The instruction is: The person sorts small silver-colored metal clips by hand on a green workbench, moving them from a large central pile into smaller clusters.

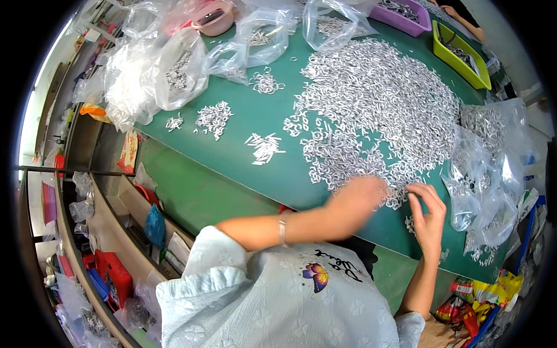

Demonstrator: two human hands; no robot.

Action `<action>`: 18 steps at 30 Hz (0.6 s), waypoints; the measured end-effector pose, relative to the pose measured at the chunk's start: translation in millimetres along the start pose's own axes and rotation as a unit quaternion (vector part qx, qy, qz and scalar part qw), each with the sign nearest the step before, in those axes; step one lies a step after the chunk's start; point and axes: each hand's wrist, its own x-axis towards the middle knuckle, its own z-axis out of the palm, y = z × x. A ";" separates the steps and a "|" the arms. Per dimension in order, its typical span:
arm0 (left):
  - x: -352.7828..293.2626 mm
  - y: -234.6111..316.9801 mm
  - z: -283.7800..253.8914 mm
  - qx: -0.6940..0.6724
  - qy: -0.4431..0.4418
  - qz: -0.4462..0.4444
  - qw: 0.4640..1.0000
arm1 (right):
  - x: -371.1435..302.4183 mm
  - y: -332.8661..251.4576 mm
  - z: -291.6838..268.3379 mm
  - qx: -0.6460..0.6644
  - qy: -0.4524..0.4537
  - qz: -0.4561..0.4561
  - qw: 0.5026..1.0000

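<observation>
A broad heap of small silvery metal pieces [377,87], many of them hook- or ring-shaped, covers much of the green table [232,162]. My left hand [358,200] is over the heap's near edge, smeared by motion, so its fingers cannot be read. Close by on the right, my right hand [428,217] bends its thumb and forefinger toward each other beside the metal pieces. Whatever lies between those fingertips is too small to make out. A few more pieces [410,224] are on the table at my right thumb's side.
Smaller piles of straight pins [264,148], small pieces [213,119] and rings [266,82] lie to the left. Clear plastic bags [180,69] line the far left; more bags [487,168] stand right. A purple bin [403,16] and a yellow-green bin [462,55] sit at the back.
</observation>
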 end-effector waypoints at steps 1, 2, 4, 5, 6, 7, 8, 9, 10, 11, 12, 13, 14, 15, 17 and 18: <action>0.7 -12.6 -29.4 0.052 0.092 -0.022 0.994 | 13.2 -2.7 8.7 0.005 -0.025 -0.030 0.999; 3.1 -38.9 -47.8 0.092 0.127 -0.040 0.987 | 23.9 -6.1 16.6 0.010 -0.045 -0.064 0.997; 8.0 -61.2 -81.9 0.178 0.183 -0.111 0.960 | 49.4 -11.8 36.3 0.015 -0.088 -0.084 0.992; 6.2 -72.0 -86.0 0.184 0.162 -0.138 0.960 | 59.9 -14.4 45.0 0.017 -0.109 -0.094 0.989; 3.0 -78.2 -85.4 0.170 0.148 -0.147 0.963 | 69.5 -16.6 53.0 0.017 -0.125 -0.097 0.987; 1.1 -82.6 -84.6 0.156 0.133 -0.154 0.966 | 77.9 -18.6 59.8 0.016 -0.139 -0.100 0.985; 0.2 -85.6 -85.3 0.142 0.118 -0.161 0.970 | 84.9 -21.2 64.7 0.016 -0.152 -0.103 0.983; 1.4 -83.6 -88.0 0.130 0.113 -0.169 0.970 | 89.1 -23.8 66.7 0.026 -0.163 -0.082 0.983; 0.9 -84.8 -89.2 0.098 0.116 -0.161 0.975 | 90.4 -23.4 67.7 0.033 -0.162 -0.070 0.984; 0.0 -86.3 -90.2 0.066 0.119 -0.152 0.979 | 91.3 -22.9 68.4 0.039 -0.161 -0.057 0.985; 2.1 -87.2 -90.2 0.033 0.121 -0.139 0.982 | 92.0 -21.9 67.5 0.044 -0.156 -0.044 0.986; 3.4 -81.0 -92.4 0.018 0.139 -0.139 0.980 | 92.1 -20.2 67.7 0.040 -0.149 -0.049 0.987; 6.0 -69.5 -95.6 0.003 0.158 -0.139 0.978 | 92.2 -21.9 68.7 0.054 -0.149 -0.025 0.987; 5.9 -61.9 -94.8 -0.012 0.177 -0.140 0.974 | 92.4 -26.4 70.4 0.068 -0.151 -0.002 0.986; 6.1 -54.4 -79.5 -0.094 0.163 -0.145 0.971 | 90.5 -30.4 79.9 0.091 -0.150 -0.010 0.984; 6.8 -50.1 -72.4 -0.132 0.159 -0.150 0.967 | 89.2 -35.4 83.7 0.094 -0.164 -0.025 0.982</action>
